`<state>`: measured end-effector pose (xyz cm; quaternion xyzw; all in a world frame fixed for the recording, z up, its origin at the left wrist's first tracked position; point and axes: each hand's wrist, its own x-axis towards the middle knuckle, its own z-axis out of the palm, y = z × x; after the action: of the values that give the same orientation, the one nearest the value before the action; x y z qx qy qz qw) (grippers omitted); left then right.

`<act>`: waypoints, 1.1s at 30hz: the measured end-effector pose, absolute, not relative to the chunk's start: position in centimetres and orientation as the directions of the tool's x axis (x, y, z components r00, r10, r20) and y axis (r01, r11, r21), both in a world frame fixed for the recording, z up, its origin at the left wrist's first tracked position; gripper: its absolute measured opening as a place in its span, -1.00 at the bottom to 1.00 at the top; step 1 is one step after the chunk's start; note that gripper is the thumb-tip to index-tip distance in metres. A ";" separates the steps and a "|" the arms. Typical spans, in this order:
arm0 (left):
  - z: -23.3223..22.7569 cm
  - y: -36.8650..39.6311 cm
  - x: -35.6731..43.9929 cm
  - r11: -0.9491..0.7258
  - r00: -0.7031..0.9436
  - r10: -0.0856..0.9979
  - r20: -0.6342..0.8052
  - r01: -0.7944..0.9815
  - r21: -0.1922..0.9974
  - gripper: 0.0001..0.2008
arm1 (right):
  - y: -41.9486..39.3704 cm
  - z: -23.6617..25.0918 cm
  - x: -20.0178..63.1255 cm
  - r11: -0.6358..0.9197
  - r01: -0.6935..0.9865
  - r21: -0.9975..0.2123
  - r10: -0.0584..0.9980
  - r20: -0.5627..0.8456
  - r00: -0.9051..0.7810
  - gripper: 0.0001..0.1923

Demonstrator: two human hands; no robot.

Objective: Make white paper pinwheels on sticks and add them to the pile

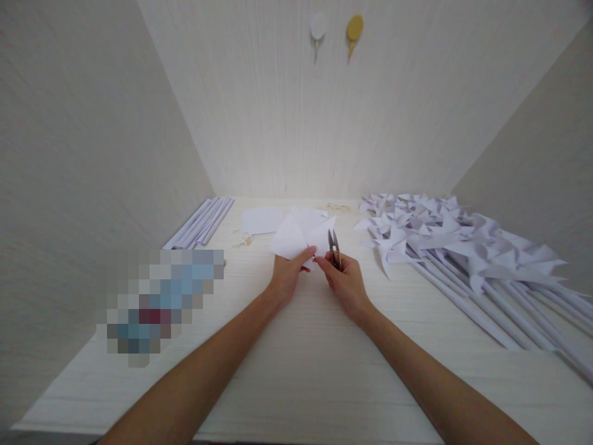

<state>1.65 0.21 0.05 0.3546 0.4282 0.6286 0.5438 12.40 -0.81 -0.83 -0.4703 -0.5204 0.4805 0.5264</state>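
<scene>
Left hand [286,279] near the middle of the tabletop [296,364], fingers curled shut, thumb and fingertips pinching the lower corner of a white paper piece [296,238] with pointed flaps, held just above the surface. Right hand [345,284] close beside it, almost touching, fingers closed around small thread snips [334,247], blades pointing up and away, tips meeting the right flap of the paper; blades nearly together, exact gap too small to tell. Behind the hands, toward the far edge, loose white sheets [262,220] lying flat. At the far left corner, rolled paper tubes [201,222] lying side by side. Along the right edge, a large heap of finished paper pinwheels [445,238] on rolled sticks. At the left edge, a blurred patch, contents unreadable. On the back wall, two small hooks [336,29], one white, one yellow.
</scene>
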 end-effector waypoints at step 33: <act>-0.4 1.3 0.5 -0.084 -0.232 0.972 -0.026 -0.450 0.889 -0.81 | -1.6 -0.4 12.4 0.209 0.349 -0.914 0.970 0.149 -0.190 -0.60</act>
<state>0.55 1.25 -0.38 0.3141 0.4156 0.6658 0.5342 12.41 -1.62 -0.45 -0.4949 -0.6664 0.3883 0.4003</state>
